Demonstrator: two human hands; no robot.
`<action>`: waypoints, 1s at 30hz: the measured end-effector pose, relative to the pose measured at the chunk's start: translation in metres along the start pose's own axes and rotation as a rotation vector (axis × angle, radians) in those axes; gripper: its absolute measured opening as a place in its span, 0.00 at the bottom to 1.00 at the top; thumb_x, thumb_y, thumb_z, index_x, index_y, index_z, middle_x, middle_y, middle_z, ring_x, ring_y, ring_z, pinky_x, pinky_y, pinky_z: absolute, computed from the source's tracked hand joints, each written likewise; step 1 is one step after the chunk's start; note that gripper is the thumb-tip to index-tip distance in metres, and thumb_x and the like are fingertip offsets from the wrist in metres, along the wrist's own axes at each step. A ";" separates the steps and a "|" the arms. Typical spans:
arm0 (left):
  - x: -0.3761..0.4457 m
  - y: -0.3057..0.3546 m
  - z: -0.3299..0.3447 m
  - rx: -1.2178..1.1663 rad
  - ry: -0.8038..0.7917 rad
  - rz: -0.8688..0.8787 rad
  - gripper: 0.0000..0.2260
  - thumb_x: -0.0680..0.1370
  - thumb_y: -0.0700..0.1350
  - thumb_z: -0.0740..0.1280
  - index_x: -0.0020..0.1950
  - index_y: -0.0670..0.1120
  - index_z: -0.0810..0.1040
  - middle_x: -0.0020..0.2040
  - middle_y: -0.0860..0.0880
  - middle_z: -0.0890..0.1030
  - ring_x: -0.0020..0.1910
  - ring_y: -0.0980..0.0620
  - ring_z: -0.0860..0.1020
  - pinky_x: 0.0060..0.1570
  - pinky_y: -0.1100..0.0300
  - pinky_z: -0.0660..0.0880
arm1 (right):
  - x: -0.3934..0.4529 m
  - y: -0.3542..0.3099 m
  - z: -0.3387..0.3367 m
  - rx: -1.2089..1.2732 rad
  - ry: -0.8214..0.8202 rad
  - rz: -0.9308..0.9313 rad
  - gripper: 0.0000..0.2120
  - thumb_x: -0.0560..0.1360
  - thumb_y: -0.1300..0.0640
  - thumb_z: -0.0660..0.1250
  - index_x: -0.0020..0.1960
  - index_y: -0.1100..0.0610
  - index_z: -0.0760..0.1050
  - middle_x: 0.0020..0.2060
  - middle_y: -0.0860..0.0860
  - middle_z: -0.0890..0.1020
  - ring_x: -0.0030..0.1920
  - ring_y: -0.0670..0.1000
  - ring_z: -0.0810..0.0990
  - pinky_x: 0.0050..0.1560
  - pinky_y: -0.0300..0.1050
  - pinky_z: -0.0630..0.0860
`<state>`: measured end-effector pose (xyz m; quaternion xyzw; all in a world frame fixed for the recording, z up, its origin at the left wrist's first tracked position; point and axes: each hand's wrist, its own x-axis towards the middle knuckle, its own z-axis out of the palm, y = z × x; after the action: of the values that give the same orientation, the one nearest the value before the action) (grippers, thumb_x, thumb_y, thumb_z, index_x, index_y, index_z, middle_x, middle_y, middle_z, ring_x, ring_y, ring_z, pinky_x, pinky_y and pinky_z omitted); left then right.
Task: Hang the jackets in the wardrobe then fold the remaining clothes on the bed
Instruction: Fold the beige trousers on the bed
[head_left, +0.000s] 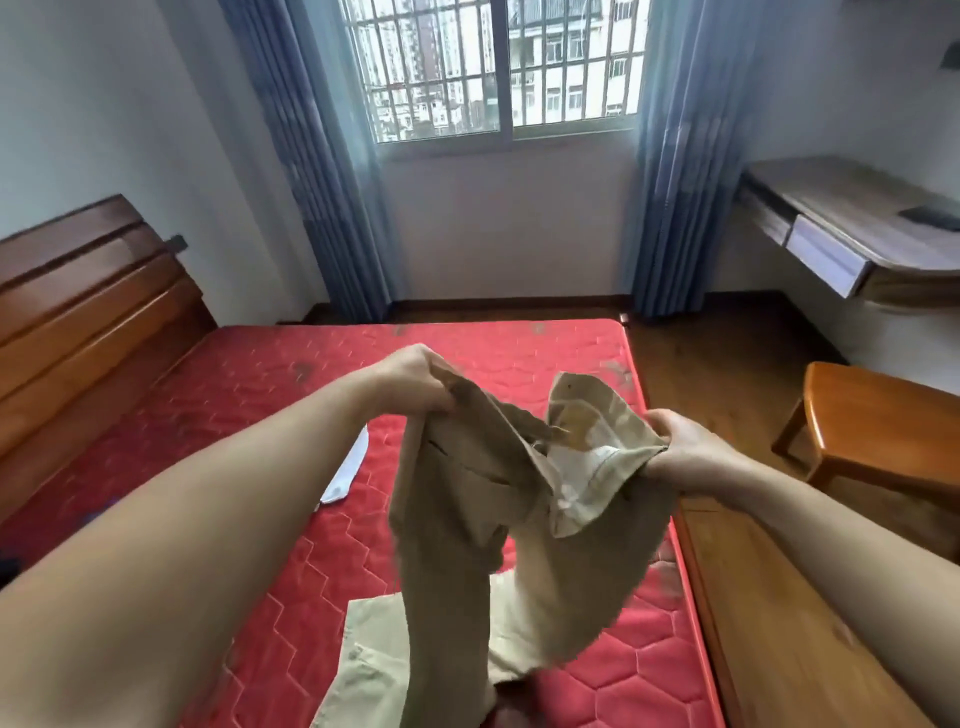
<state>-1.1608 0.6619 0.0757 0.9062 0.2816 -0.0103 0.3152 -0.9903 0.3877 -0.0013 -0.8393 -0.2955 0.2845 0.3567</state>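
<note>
You hold a pair of khaki trousers (498, 519) up over the red bed (249, 384), roughly at the center of the view. Your left hand (415, 384) pinches the waistband at 11 o'clock of the cloth, and your right hand (680, 447) grips the opposite side of the waist at 2 o'clock, fingers curled round the fabric. The trousers look light, soft and limp, so I judge they will sag wherever you let go; take hold at the 2 waistband corners, where the seam looks thickest. The waist points up toward the window, the legs hang down toward 6 o'clock, so the long axis runs near vertical. The leg ends trail onto another pale garment (363, 670) lying on the bed.
</note>
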 end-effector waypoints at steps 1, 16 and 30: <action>0.006 -0.010 0.005 0.212 -0.095 0.017 0.05 0.70 0.41 0.68 0.40 0.47 0.83 0.35 0.52 0.81 0.35 0.52 0.78 0.35 0.60 0.78 | 0.003 0.007 0.003 -0.110 -0.138 0.049 0.13 0.66 0.53 0.73 0.48 0.47 0.75 0.39 0.45 0.82 0.36 0.44 0.81 0.30 0.37 0.74; 0.144 -0.152 0.086 0.159 0.105 -0.107 0.08 0.74 0.38 0.60 0.46 0.45 0.79 0.50 0.43 0.82 0.51 0.40 0.79 0.44 0.54 0.72 | 0.164 0.012 0.059 -0.400 -0.022 0.339 0.18 0.70 0.67 0.56 0.45 0.55 0.82 0.37 0.52 0.83 0.35 0.51 0.81 0.28 0.37 0.75; 0.193 0.093 -0.308 -0.482 1.183 0.574 0.13 0.73 0.32 0.58 0.51 0.41 0.79 0.45 0.46 0.80 0.46 0.50 0.76 0.41 0.68 0.71 | 0.202 -0.357 -0.187 0.043 1.221 -0.670 0.19 0.67 0.60 0.60 0.53 0.52 0.83 0.46 0.54 0.84 0.51 0.53 0.81 0.52 0.44 0.77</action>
<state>-0.9993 0.8769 0.3377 0.7030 0.1499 0.6312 0.2914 -0.8322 0.6522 0.3280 -0.7055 -0.2796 -0.3579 0.5441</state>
